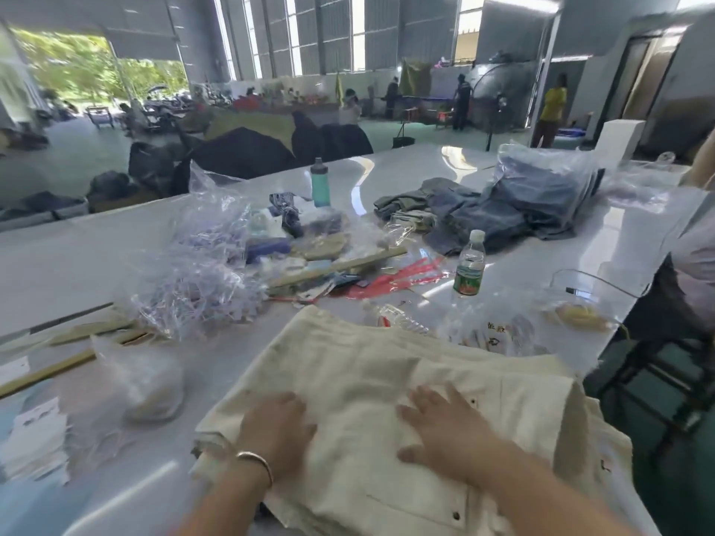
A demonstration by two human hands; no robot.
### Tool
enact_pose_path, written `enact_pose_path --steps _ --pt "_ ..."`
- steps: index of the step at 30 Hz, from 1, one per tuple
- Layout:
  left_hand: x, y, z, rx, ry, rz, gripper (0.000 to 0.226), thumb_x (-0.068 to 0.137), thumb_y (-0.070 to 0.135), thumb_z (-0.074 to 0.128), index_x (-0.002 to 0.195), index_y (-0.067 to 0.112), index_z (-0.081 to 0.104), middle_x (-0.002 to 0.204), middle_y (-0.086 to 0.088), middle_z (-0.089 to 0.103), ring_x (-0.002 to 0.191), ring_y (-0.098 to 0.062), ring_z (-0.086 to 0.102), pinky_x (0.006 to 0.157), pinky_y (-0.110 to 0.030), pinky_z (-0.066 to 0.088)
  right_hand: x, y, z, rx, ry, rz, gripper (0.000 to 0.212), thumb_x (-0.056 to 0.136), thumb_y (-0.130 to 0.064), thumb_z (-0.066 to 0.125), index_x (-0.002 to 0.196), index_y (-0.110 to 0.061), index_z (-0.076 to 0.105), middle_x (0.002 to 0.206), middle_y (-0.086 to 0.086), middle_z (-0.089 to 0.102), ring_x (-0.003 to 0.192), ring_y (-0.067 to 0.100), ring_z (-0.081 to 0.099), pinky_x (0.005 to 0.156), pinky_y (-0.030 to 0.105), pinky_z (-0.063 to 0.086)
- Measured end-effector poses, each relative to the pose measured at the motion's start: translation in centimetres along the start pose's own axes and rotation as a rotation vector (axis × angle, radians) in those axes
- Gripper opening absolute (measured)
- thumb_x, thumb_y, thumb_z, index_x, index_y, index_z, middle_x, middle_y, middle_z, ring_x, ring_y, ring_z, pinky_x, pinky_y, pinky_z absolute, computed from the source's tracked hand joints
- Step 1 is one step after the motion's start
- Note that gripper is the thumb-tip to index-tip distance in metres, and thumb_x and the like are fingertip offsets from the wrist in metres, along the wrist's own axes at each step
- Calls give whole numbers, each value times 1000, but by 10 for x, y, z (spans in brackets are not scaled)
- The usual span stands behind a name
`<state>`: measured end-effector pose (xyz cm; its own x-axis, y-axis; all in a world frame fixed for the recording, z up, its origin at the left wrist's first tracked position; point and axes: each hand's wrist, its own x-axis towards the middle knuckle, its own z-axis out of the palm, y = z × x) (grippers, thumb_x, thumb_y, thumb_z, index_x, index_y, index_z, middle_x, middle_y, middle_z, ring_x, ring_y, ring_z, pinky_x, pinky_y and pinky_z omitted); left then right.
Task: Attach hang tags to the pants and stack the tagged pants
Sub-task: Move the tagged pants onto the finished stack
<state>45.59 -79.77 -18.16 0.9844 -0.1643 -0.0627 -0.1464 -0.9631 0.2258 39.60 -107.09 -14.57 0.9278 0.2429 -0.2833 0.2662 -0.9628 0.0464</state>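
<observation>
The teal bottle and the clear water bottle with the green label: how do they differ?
The teal bottle is opaque with a dark cap; the clear water bottle is see-through, with a white cap and a green label. The teal bottle stands farther back, behind the plastic-bag clutter; the clear water bottle stands nearer the cream pants. Both stand upright on the white table.

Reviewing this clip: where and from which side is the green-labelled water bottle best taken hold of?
Grip the water bottle around its clear body just above the green label, coming from the near side. It stands upright with open table in front, while blue jeans lie close behind it.
</observation>
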Motion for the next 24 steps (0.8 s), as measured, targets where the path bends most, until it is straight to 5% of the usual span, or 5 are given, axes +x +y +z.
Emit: enact_pose_path --steps 5,10,16,19,24 --pt "-15 -7 19 -12 63 52 51 98 48 35 147 33 35 157 8 29 143 -11 28 116 -30 17 17 7 3 41 26 -80 71 90 -65 41 150 -31 23 162 -3 11 148 12 6 118 39 -3" --pt "-63 -34 -20 -516 120 -2 15 90 19 65 103 19 72 112 7 68 108 -10 61 93 -12 39 14 -35 -44 212 131 -121 44 90 -48 58 130 -33 48 134 -19 46 125 4 44 100 22 33" --pt "-199 -147 -85 -754 466 -283 26 84 6 71 77 31 73 87 16 73 82 3 66 73 -11 49 1 -201 -129 556 474 -516 4 85 -24 70 83 -24 67 79 -14 66 78 4 61 76 29 49" --pt "-294 -229 -117 -725 643 -483 24 82 5 72 72 27 74 85 18 73 75 1 66 66 -7 46 -10 -298 -143 759 482 -661 17 81 -18 75 68 -23 64 64 -12 64 64 8 60 63 27 49" --pt "-462 -370 -162 -741 996 -872 13 80 12 73 72 22 74 71 5 72 68 -15 62 65 -30 46 -20 -480 -128 1028 341 -793 27 77 -11 77 59 -9 58 56 11 56 49 9 43 51 22 34"
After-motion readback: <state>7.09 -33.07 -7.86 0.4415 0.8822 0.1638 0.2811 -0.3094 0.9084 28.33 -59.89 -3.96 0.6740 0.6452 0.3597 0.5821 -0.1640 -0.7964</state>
